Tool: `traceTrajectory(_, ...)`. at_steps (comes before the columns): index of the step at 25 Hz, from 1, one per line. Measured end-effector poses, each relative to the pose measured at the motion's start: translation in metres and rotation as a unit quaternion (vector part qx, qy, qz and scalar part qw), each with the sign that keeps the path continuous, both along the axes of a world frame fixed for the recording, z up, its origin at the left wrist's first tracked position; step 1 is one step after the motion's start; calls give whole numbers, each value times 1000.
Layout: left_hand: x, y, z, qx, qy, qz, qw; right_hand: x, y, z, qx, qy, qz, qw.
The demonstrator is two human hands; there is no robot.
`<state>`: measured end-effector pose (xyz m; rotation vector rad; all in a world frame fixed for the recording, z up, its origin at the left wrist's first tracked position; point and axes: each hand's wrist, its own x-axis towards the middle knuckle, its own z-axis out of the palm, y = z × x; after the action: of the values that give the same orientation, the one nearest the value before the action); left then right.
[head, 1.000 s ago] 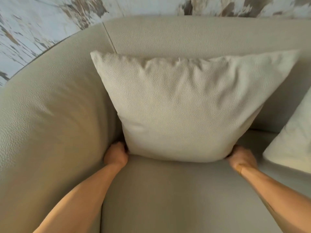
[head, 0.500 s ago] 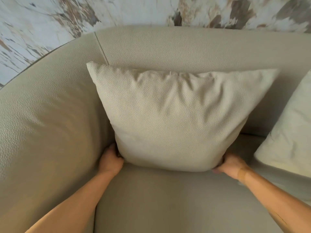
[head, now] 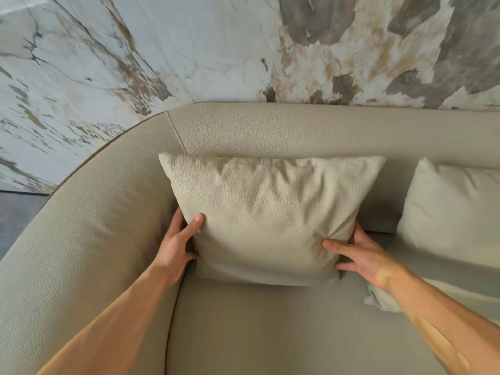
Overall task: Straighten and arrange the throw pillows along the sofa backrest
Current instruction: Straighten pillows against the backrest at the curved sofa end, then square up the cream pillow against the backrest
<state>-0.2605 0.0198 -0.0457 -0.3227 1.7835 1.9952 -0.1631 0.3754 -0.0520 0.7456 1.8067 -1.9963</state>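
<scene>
Pillow (head: pixel 265 220) number one stood between the two hands, upright on the sofa seat (head: pixel 270 328) with its top edge leaning on the backrest (head: pixel 311 131), tucked near the curved corner where the armrest (head: pixel 81 226) swept round outside the left hand. Half a second before, both hands had been low at the bottom corners, fingers hidden under the cushion. Now they had climbed onto its sides. The left hand (head: pixel 176 246) gripped the left edge, thumb (head: pixel 196 223) pressed on the front face and the other fingers curled behind. The right hand (head: pixel 359 255) held the lower right corner, thumb on the front, fingers wrapped round the side. The cushion had also settled lower and squarer than a second earlier, its top edge running almost level along the backrest.

That shift read as the end of the setting-down and the start of fine squaring: the weight seemed to rest on the seat, and the hands were only steadying it. A second pillow (head: pixel 454 207) leaned on the backrest beyond the right hand, apart from the first. Under the right forearm lay a pale fabric corner (head: pixel 378 299), possibly another cushion, though too little showed to say. Judging by that, the arranging was only partly done, with the neighbours probably yet to be lined up.
</scene>
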Motion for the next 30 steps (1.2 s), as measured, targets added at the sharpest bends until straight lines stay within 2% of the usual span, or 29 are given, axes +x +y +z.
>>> traceTrajectory(7,-3,0,9,-46,0,13,999,2,-13,-5,21,10,-51,998)
traceTrajectory(11,-3,7,26,-93,-18,1,996,3,-23,0,105,10,-73,992)
traceTrajectory(13,2,8,39,-128,-27,-4,991,12,-27,13,181,15,-58,982)
traceTrajectory(15,14,12,57,-196,5,-29,980,24,-29,35,268,28,-25,963)
traceTrajectory(18,45,18,91,-293,66,-74,951,50,-34,79,325,48,14,944)
traceTrajectory(23,86,23,139,-339,114,-184,916,99,-24,137,390,33,17,920)
traceTrajectory(26,108,40,162,-347,159,-209,900,133,-2,162,428,23,13,903)
traceTrajectory(30,136,83,178,-355,177,-232,888,176,46,185,448,0,-9,894)
